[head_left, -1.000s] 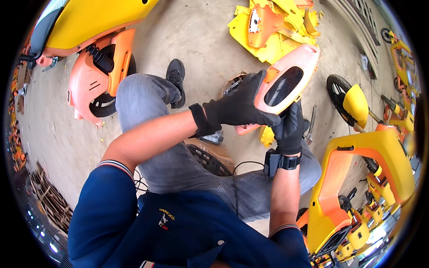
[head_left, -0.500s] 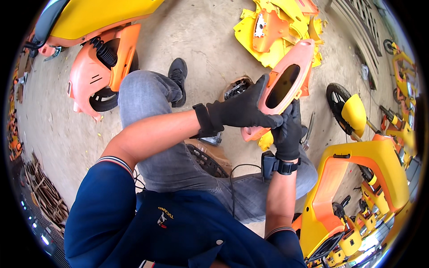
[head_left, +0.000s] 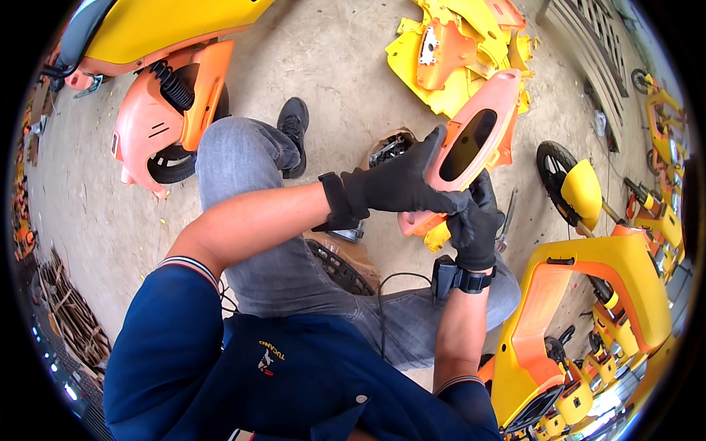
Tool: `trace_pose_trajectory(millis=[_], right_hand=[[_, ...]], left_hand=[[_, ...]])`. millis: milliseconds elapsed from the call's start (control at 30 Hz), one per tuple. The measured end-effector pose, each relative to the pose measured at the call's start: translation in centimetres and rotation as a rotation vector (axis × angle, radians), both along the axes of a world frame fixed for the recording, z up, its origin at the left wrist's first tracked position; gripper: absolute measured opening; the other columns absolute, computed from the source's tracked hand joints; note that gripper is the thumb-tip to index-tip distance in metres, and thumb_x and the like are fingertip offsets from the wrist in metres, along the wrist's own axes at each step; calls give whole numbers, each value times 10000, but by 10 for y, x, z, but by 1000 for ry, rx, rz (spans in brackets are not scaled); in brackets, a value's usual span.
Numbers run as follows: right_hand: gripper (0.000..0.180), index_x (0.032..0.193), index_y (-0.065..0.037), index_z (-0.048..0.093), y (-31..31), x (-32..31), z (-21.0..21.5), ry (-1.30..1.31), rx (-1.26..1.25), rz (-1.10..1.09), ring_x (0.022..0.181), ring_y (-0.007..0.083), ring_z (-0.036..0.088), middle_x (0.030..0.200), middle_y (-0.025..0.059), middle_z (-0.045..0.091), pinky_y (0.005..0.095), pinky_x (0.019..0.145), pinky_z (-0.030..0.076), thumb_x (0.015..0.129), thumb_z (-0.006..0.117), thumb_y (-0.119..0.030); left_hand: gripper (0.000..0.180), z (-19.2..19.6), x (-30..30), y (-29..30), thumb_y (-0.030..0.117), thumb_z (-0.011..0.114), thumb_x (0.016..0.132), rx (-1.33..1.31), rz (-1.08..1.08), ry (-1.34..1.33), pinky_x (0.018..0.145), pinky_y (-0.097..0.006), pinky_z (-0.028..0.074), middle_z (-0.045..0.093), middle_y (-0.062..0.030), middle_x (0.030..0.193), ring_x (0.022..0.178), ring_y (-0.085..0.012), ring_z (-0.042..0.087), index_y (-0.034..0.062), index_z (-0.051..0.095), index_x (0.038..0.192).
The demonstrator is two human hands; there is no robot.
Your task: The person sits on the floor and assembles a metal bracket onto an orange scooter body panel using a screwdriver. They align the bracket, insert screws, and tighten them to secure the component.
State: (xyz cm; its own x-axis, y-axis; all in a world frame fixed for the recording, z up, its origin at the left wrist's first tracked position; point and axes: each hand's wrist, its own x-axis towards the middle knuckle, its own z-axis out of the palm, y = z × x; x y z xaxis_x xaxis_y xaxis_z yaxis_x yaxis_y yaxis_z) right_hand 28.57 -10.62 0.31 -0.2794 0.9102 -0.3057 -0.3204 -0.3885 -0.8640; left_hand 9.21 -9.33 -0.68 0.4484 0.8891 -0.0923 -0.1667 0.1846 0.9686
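Note:
A scooter body panel (head_left: 494, 99), pale orange with a dark oval opening, is held up in front of me. My left hand (head_left: 397, 178), in a black glove, closes on its near left side, the thumb stretched along the lower edge. Close by that thumb tip, my black-gloved right hand (head_left: 474, 228) has its fingers bent together at the panel's lower right edge. Whatever is in those fingers is hidden. Below the panel, a small yellow plastic piece (head_left: 437, 237) shows beside the right hand.
Yellow and orange panels (head_left: 441, 59) lie piled on the floor ahead. An open bag of dark small parts (head_left: 390, 147) sits behind my left hand. A wrench (head_left: 507, 220) lies right of my right hand. A yellow scooter frame (head_left: 537, 294) stands at right, an orange wheel housing (head_left: 151, 117) at left.
The panel's far end has dipped slightly toward me. My right hand has turned, its fingers now bent in nearer the left thumb. The left hand keeps its grip.

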Motion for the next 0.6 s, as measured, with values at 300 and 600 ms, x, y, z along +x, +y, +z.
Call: trace_pose_trajectory(millis=[300,600], right_hand=[[506,1398,24,458,-2,-3,4,100,2,-60,1203,202,570,1321,122,561,331,1021,482,904,566,13],[543,1473,21,373,-2,3,1,-77,113,-75,1221,216,582,1396,141,533,330,1013,498,968,552,-62]], left_hand=[[1194,-2,-1,-1,384,840,785,18,11,-16,1201,-391,235,235,-261,1586,1482,-295,240,-102,65,1552],[1155,-2,2,-6,410,839,781,62,51,64,1186,-388,263,316,-254,1544,1444,-286,311,-108,139,1539]])
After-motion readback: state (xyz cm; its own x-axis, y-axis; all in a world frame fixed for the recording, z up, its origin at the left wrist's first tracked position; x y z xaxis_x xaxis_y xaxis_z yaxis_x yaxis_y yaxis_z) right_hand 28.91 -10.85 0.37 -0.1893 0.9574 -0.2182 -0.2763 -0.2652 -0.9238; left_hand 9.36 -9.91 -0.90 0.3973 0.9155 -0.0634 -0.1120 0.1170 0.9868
